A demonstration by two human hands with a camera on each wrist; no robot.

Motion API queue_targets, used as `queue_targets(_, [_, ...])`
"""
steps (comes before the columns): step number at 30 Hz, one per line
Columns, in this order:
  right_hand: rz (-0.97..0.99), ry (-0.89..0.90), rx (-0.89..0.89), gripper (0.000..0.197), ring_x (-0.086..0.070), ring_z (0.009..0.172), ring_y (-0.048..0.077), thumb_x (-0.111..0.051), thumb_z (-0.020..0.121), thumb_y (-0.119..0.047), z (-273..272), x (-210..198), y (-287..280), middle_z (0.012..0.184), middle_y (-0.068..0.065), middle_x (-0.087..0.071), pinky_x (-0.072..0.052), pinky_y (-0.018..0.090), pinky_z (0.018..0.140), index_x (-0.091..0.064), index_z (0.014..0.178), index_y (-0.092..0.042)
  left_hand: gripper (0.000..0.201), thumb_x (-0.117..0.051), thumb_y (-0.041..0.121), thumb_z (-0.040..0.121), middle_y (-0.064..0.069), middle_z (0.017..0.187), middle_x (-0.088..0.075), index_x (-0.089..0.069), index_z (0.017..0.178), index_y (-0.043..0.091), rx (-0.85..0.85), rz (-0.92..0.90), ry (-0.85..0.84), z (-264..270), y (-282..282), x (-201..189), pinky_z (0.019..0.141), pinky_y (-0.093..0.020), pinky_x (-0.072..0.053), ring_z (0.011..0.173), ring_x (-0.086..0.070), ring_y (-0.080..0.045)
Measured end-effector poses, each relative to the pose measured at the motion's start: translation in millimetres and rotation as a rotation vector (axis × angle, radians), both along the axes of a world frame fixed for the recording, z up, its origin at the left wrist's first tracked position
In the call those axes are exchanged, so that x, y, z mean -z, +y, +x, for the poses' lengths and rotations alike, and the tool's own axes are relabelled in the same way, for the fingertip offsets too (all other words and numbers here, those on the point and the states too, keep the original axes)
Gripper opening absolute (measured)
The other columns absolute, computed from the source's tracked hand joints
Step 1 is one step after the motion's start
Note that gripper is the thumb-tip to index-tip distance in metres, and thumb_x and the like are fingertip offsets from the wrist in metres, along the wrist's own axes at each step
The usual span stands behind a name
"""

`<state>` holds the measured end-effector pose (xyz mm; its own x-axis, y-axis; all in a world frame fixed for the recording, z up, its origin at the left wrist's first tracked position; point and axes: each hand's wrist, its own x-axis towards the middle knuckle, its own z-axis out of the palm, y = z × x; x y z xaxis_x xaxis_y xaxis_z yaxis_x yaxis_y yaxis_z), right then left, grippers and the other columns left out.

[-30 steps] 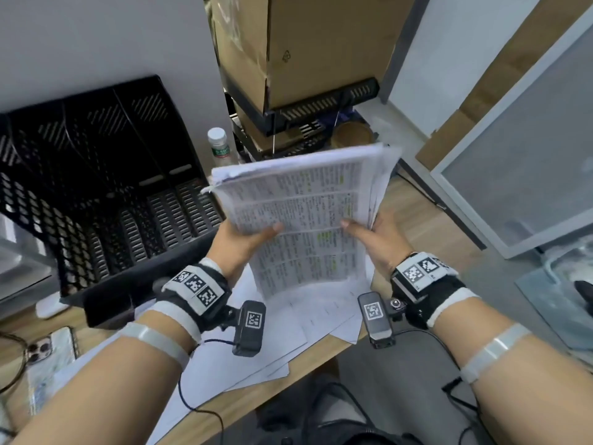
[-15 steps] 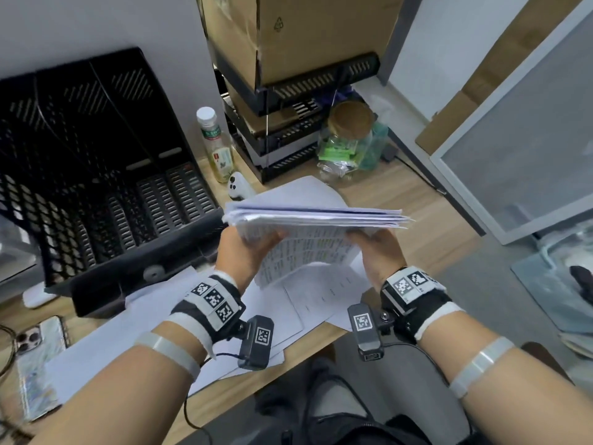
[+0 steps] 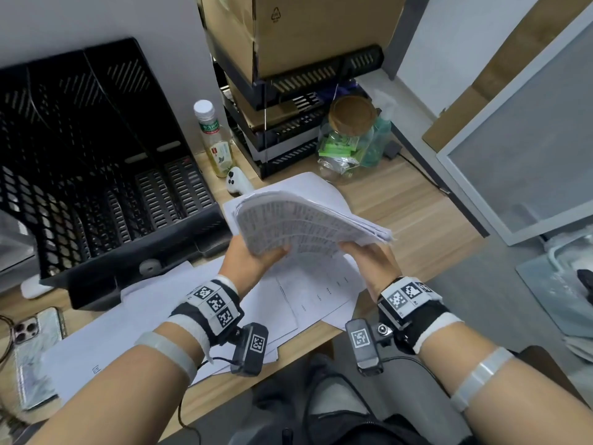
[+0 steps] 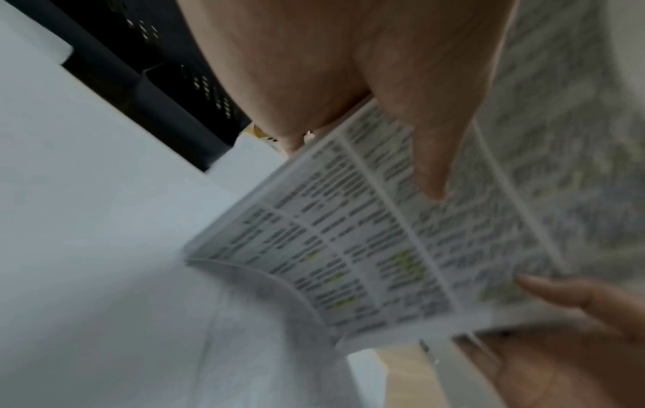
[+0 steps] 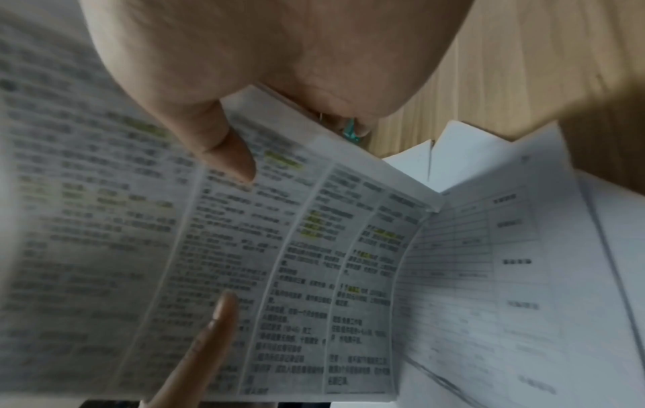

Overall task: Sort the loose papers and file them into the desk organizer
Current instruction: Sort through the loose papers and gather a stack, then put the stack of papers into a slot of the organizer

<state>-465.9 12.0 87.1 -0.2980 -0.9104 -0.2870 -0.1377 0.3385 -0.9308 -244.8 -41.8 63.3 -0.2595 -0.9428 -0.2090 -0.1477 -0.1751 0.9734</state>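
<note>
1. The left hand (image 3: pixel 253 261) and the right hand (image 3: pixel 372 264) together hold a thick stack of white printed papers with dense text and yellow highlights (image 3: pixel 301 223) in the air above the light wooden bench (image 3: pixel 407 203)
2. Left grip: thumb curled over the printed face near the stack's lower left corner, the fingers hidden beneath; the left wrist view shows the thumb (image 4: pixel 429 154) pressing on the page
3. Right grip: thumb on top at the lower right edge, fingers underneath; the right wrist view shows that thumb (image 5: pixel 226 154) bent onto the text
4. Half a second ago the stack lay nearly flat and edge-on to the head camera; now its far end is tipped up a little, so the printed top face shows again, and its upper left corner points toward the black perforated plastic desk organizer (image 3: pixel 106 162)
5. One second ago the stack stood almost upright, facing the camera and hiding the things behind it; it is far lower now
6. The organizer stands at the left of the bench against the wall, its slots showing no papers
7. Loose white sheets (image 3: pixel 288 300) lie spread on the bench under the hands, as before
8. Behind the stack stand a clear bottle with a white cap and green label (image 3: pixel 213 139), a small white device (image 3: pixel 236 184) and a glass jar with a cork lid (image 3: pixel 349 139)
9. A phone in a pale case (image 3: pixel 35 351) lies at the bench's left edge
</note>
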Motion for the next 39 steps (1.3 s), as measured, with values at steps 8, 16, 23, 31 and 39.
queue_targets(8, [0.063, 0.042, -0.133, 0.020, -0.066, 0.092, 0.005, -0.060, 0.093, -0.009, -7, -1, -15, 0.107, 0.001, -0.071, -0.054, 0.019, 0.083, -0.066, 0.094, -0.028, 0.016, -0.068, 0.020, 0.094, 0.010, 0.102, -0.074, -0.071, 0.098, 0.035, -0.081, 0.059, -0.064, -3, -7, 2, 0.092, -0.041, -0.057, 0.101, -0.069, -0.011])
queue_targets(16, [0.029, 0.044, -0.312, 0.018, -0.070, 0.105, 0.020, -0.068, 0.090, -0.023, 5, -16, -66, 0.110, 0.002, -0.075, -0.053, 0.048, 0.098, -0.072, 0.108, -0.019, 0.031, -0.072, 0.017, 0.091, -0.006, 0.118, -0.076, -0.071, 0.121, 0.010, -0.133, 0.113, 0.070, 36, -16, -40, 0.097, -0.048, -0.057, 0.110, -0.072, -0.024])
queue_targets(23, [-0.087, 0.009, -0.502, 0.037, -0.068, 0.109, 0.024, -0.070, 0.082, -0.029, 66, -51, -121, 0.116, 0.007, -0.073, -0.051, 0.051, 0.100, -0.068, 0.116, -0.015, 0.025, -0.067, 0.010, 0.092, -0.014, 0.119, -0.075, -0.071, 0.117, 0.008, -0.193, 0.148, 0.037, 88, 12, -69, 0.096, -0.055, -0.055, 0.111, -0.071, -0.032])
queue_targets(31, [-0.182, 0.204, -0.811, 0.100, -0.059, 0.111, 0.017, -0.078, 0.058, -0.069, 178, -122, -122, 0.126, 0.002, -0.056, -0.054, 0.042, 0.093, -0.036, 0.136, -0.023, 0.029, -0.053, 0.031, 0.093, -0.016, 0.085, -0.075, -0.071, 0.090, 0.008, -0.554, -0.218, -0.681, 136, 35, -102, 0.071, -0.036, -0.054, 0.083, -0.071, -0.034])
queue_targets(39, [-0.028, 0.092, -0.727, 0.029, -0.071, 0.092, 0.038, -0.064, 0.072, -0.023, 280, -174, -118, 0.101, 0.020, -0.071, -0.060, 0.053, 0.079, -0.064, 0.094, -0.004, 0.078, -0.051, 0.004, 0.079, -0.007, 0.109, -0.075, -0.041, 0.149, 0.037, -0.491, -0.454, -0.823, 167, 30, -128, 0.081, -0.033, -0.053, 0.093, -0.069, -0.032])
